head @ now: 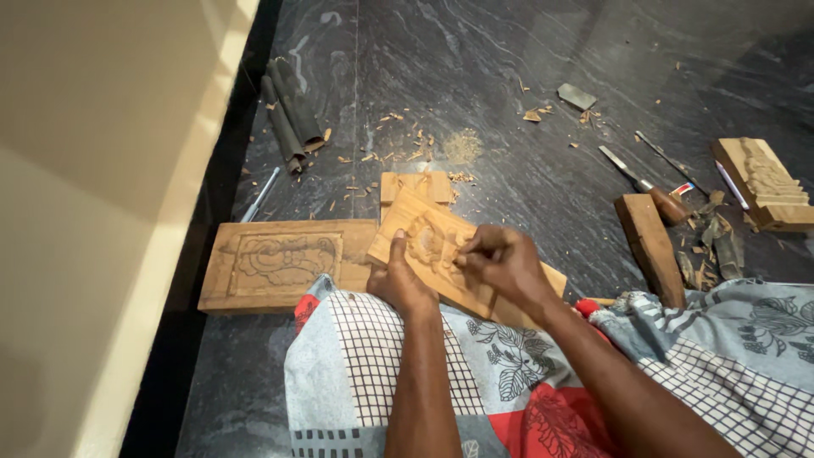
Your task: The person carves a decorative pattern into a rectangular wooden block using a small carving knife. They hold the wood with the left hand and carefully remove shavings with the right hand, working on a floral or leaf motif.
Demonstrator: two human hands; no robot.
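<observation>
left hand (400, 284) grips the tilted, relief-carved pale wooden panel (428, 254); right hand (500, 263) pinches closed on its carving.

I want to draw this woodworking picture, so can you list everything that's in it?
carved wood panel: 1, light brown, propped on the lap, under both hands
flat carved board: 1, brown, on the floor to the left
small wood block: 1, light brown, behind the panel
wood bar: 1, brown, floor at right
carved moulding piece: 1, tan, far right
chisels: 2 or so, metal with a wooden handle, right floor
dark rolled bundle: 1, dark grey, upper left
wood chips: many, tan, scattered
floor: dark stone
patterned cloth: grey, white, red, over the lap
left hand: steadies the panel's edge
right hand: fingers pinched on the carving
</observation>
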